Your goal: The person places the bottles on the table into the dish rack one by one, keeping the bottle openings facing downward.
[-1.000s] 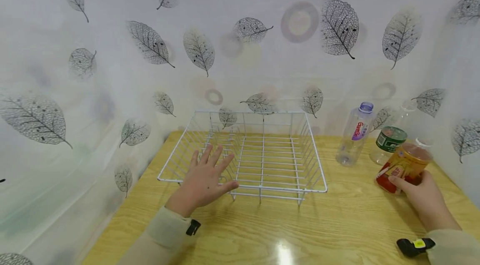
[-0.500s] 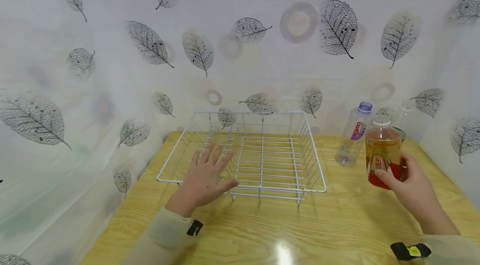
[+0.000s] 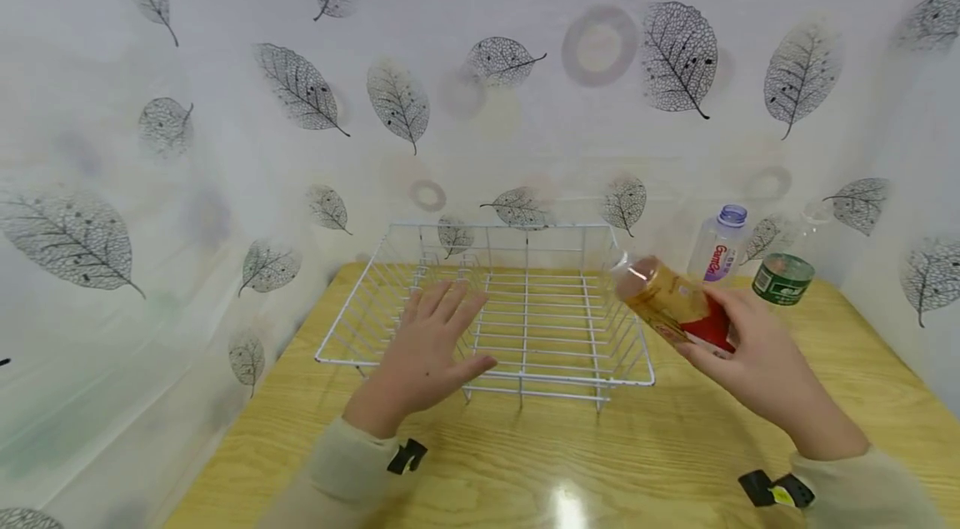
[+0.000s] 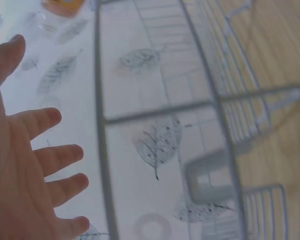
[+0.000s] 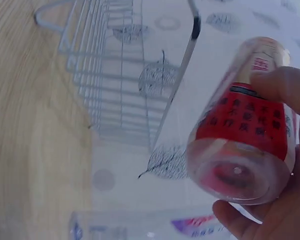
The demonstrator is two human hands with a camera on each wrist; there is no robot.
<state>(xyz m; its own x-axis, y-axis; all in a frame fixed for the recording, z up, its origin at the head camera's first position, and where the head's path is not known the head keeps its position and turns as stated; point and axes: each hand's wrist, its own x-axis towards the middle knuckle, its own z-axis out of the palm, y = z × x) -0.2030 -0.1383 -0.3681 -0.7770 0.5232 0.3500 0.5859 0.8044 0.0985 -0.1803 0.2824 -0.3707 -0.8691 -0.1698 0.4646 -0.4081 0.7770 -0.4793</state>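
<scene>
My right hand (image 3: pixel 757 362) grips a clear plastic bottle (image 3: pixel 671 304) with a red and gold label. The bottle is tilted, its neck pointing left over the right rim of a white wire rack (image 3: pixel 525 321). In the right wrist view the bottle (image 5: pixel 242 120) shows its round base, with thumb and fingers around it. My left hand (image 3: pixel 423 346) is spread, fingers straight, above the rack's front left part. The left wrist view has the left hand (image 4: pixel 35 165) beside the rack's wires (image 4: pixel 160 112); whether it touches them I cannot tell.
Behind the right hand stand a clear bottle with a purple label (image 3: pixel 722 254) and another clear bottle with a green label (image 3: pixel 782 279). A leaf-printed white curtain (image 3: pixel 480 121) surrounds the wooden table (image 3: pixel 525 462) at the back and sides.
The right hand has lifted the red-and-gold-labelled bottle from the right, carried it left and tipped it toward the rack. My left hand has shifted slightly right.
</scene>
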